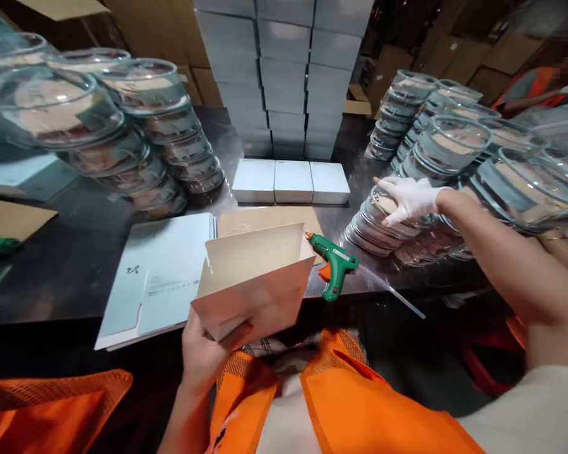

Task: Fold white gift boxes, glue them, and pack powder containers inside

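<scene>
My left hand (208, 353) is closed around the lower left of an open cardboard box (260, 296), brownish on its near face and pale inside. The box is tilted, its open top facing up, and no contents show in it. My right hand (411, 198), in a white glove, reaches out to the right with its fingers spread over the top of a stack of clear glass bowls (373, 224). Whether the fingertips touch the top bowl I cannot tell. Between the hands, a green glue gun (334, 261) lies at the table edge, a glue stick (402, 296) trailing from it.
Flat white box blanks (165, 271) lie left of the open box. Three closed white boxes (293, 180) stand before a tall stack of white boxes (284, 75). More stacked glass bowls (156, 94) rise at the left. A person's orange vest (534, 82) shows far right.
</scene>
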Demonstrator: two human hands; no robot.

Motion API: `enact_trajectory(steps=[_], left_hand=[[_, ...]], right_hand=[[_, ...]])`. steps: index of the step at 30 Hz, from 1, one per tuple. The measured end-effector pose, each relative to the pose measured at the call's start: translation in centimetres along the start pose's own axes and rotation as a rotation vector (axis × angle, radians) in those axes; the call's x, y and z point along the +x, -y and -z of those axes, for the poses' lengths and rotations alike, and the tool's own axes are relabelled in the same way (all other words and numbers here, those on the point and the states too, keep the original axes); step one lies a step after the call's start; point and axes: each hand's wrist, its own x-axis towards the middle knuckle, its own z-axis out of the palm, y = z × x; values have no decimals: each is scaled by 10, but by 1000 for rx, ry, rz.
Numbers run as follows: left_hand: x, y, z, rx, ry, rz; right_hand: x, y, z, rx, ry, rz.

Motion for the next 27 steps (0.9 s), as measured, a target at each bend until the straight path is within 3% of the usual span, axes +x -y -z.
enact_trajectory(steps=[2, 4, 12, 16, 18, 20, 22, 24, 27], left_hand=[[-6, 4, -9, -73, -5, 49], [-9, 6, -15, -105, -12, 73], [-16, 3, -15, -180, -85, 187], [-15, 15, -2, -105, -96, 58], [-12, 20, 5, -30, -67, -29], [-8, 22, 9, 6, -111, -69], [-6, 23, 11, 18, -175, -86], [-7, 23, 11, 38, -166, -129], [-10, 21, 9, 76, -127, -196]], right_hand=[[10, 10, -3, -28, 88, -56], [9, 24, -6, -84, 87, -77], [-43, 60, -24, -265, -211, 33], [-72, 64, -37, -324, -267, 129], [-82, 63, -52, -285, -327, 138], [-89, 62, -75, -222, -371, 164], [-95, 61, -98, -181, -353, 226], [-100, 61, -114, -168, -302, 283], [-111, 59, -112, -100, -295, 257]])
